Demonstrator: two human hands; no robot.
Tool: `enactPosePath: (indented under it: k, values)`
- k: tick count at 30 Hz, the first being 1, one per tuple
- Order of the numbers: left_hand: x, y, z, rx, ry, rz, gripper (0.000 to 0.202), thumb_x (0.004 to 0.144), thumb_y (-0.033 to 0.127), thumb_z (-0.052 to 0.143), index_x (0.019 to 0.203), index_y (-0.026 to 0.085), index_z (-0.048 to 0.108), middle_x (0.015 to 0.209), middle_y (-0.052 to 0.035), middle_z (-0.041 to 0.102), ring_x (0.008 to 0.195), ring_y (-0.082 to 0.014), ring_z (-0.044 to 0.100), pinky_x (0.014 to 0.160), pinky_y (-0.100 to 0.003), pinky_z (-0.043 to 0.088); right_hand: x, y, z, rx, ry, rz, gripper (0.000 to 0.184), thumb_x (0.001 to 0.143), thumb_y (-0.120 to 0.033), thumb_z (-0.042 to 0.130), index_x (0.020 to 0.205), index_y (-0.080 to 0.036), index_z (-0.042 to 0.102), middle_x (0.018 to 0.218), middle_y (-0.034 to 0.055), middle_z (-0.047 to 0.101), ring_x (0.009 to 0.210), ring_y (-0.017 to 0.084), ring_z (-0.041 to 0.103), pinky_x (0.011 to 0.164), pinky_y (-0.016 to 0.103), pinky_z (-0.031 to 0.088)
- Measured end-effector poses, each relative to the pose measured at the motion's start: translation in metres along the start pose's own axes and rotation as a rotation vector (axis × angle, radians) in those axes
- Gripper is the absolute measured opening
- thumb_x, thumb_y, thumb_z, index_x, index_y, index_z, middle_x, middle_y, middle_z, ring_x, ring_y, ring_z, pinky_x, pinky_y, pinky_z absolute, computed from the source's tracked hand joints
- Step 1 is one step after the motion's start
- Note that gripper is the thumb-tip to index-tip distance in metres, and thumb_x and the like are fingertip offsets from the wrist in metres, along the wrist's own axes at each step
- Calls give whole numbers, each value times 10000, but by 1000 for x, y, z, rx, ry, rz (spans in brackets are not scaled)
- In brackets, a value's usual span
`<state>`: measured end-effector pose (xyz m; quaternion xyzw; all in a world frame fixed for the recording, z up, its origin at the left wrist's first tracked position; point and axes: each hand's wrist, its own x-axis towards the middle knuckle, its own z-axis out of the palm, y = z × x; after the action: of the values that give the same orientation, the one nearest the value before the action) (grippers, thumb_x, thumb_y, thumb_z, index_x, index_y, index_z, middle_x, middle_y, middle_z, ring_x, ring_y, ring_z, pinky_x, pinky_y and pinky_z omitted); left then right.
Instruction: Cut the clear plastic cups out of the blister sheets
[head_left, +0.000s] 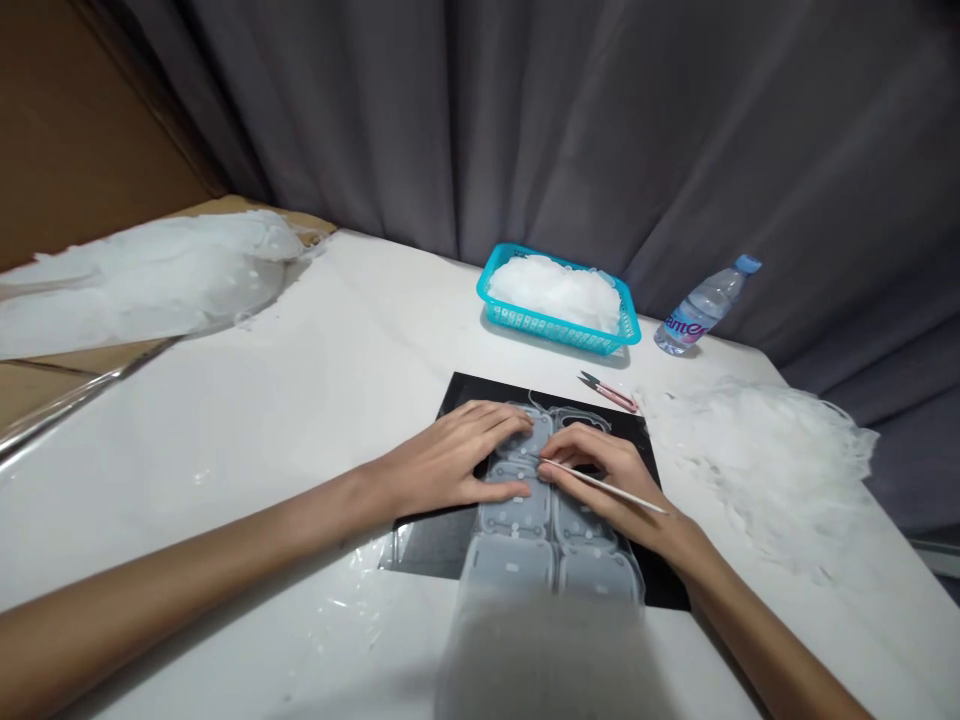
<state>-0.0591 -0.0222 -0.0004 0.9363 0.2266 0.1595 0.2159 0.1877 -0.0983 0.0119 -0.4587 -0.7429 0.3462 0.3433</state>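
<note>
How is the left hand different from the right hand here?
The left hand lies flat, fingers stretched out, on the clear moulded sheet; the right hand is curled. The left hand holds nothing; the right hand pinches a thin white stick. Both rest on that sheet, over the black mat.

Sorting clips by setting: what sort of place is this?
Probably a piecework bench: white table, heaps of clear plastic scraps, right hand holding a thin pick on a moulded sheet.
</note>
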Motion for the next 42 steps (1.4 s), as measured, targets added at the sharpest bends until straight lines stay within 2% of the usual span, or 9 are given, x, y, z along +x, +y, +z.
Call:
enactPosePath:
  k: [5, 9, 16, 23, 26, 31, 37, 40, 42]
  values:
    - [-1, 0, 5, 97, -2, 30, 646, 987, 672, 565, 1437, 209, 564, 1534, -105, 579, 1419, -317, 522, 1220, -483, 334, -3, 1, 4, -76, -4, -73, 65, 1025, -257, 635, 1030, -234, 695, 1004, 26, 719, 923, 174, 690, 872, 320, 547]
    - [-2, -1, 6, 84, -1, 7, 674, 971, 687, 578, 1462, 225, 549, 1560, -93, 561, 1431, -323, 516, 1227, -496, 331, -3, 2, 7, -91, -30, -108, 83, 1044, -257, 609, 1038, -238, 690, 1049, 35, 740, 1011, 192, 690, 938, 342, 534]
    - [-1, 0, 7, 66, 18, -11, 676, 954, 711, 583, 1442, 244, 558, 1540, -79, 582, 1409, -332, 537, 1234, -502, 311, -4, 3, 8, -131, -40, -169, 76, 1046, -206, 602, 1080, -233, 665, 1078, 30, 727, 1050, 175, 677, 984, 334, 531]
    - [-2, -2, 9, 59, -18, -55, 670, 955, 703, 588, 1456, 263, 530, 1571, -71, 547, 1457, -353, 478, 1235, -524, 293, -2, -4, 6, -313, -79, -290, 134, 1071, -163, 510, 1119, -194, 631, 1071, 90, 728, 1010, 211, 680, 919, 385, 562]
    - [-1, 0, 7, 27, -14, -63, 672, 951, 721, 577, 1439, 261, 542, 1557, -75, 559, 1453, -346, 486, 1248, -509, 288, -6, -10, -1, -361, -120, -239, 152, 1080, -190, 492, 1110, -204, 640, 1053, 96, 733, 981, 225, 689, 877, 390, 568]
    - [0, 2, 5, -22, -11, -56, 663, 950, 712, 586, 1446, 276, 530, 1558, -78, 555, 1446, -340, 496, 1259, -516, 276, -14, -11, -4, -230, -41, -115, 137, 1075, -263, 532, 1115, -245, 661, 1079, 69, 735, 1013, 220, 701, 934, 380, 568]
    - [0, 1, 6, -8, -27, -67, 664, 960, 700, 584, 1459, 266, 517, 1566, -87, 543, 1460, -330, 479, 1262, -510, 262, -8, -4, 6, -285, -56, -230, 148, 1079, -221, 519, 1147, -220, 650, 1090, 76, 728, 1042, 211, 683, 955, 376, 563]
    - [0, 0, 5, -19, -16, -54, 646, 962, 684, 596, 1458, 278, 517, 1552, -74, 553, 1452, -325, 482, 1253, -500, 266, -6, -1, 9, -414, -40, -320, 144, 1075, -201, 522, 1104, -174, 660, 1055, 98, 735, 1003, 217, 682, 907, 366, 569]
    - [0, 2, 4, -23, 9, -41, 652, 961, 675, 603, 1467, 277, 501, 1535, -75, 557, 1429, -320, 491, 1215, -474, 316, -5, 2, 11, -526, -41, -384, 176, 1081, -200, 504, 1083, -153, 674, 1044, 113, 739, 971, 224, 688, 861, 361, 576]
